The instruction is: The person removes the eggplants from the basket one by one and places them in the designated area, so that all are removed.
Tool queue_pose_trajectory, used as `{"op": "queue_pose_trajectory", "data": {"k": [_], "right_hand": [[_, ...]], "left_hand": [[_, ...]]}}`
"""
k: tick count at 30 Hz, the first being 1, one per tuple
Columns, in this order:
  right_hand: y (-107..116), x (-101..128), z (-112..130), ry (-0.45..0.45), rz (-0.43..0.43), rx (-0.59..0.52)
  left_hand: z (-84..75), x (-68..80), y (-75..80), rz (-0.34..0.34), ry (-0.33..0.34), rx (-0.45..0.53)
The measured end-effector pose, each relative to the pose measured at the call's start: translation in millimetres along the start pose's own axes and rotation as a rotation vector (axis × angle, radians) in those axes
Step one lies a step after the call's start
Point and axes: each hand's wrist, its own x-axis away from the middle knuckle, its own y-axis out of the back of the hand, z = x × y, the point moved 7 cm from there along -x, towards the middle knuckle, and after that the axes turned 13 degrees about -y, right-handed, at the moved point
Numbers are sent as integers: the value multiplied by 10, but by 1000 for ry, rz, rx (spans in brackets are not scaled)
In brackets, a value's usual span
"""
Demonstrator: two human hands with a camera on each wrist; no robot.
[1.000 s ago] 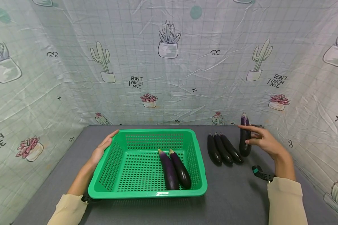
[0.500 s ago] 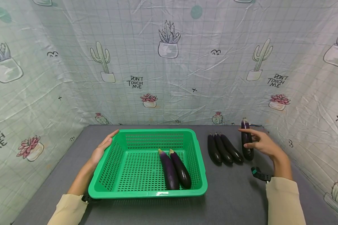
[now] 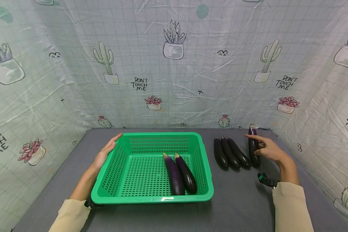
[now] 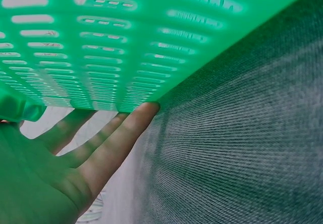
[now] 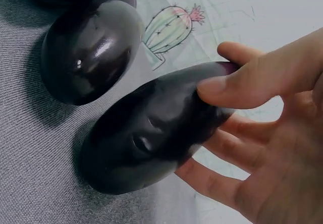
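on the right side of the grey counter (image 3: pixel 237 199) the right hand (image 3: pixel 268 149) has its thumb and fingers curled loosely round an eggplant (image 3: pixel 253 148) that lies at the end of a row (image 3: pixel 230 156) of three more, just beside them and seemingly down on the counter; in the right wrist view the thumb (image 5: pixel 252 85) presses its upper side while the fingers cup it from beneath. the left hand (image 3: pixel 104 154) is flat and relaxed, fingers straight, resting against the left wall of the green basket (image 3: pixel 110 180), which stands well apart from the row and holds two eggplants (image 3: pixel 179 174) side by side toward its right. to handle this one well, i would judge, the grip should sit near the middle of the fruit, since the skin looks glossy and slick and the shape is long, so a pinch near the tip could let it swing or slip; keeping the left hand on the basket should stop the light plastic from sliding. the counter is covered in a fine woven grey cloth, likely giving some friction. behind and on both sides hangs a creased pale sheet (image 3: pixel 191 64) printed with a grid, potted cacti and the words "don't touch me".
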Motion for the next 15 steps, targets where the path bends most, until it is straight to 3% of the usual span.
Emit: {"op": "queue_pose_trajectory", "data": {"k": [11,15], "right_hand": [[-40,-21,25,57,-25,5],[-58,-70,-21,49,-44,34]], "left_hand": [[5,1,1,2,7,26],[7,-8,11,4,-2,-19]]}}
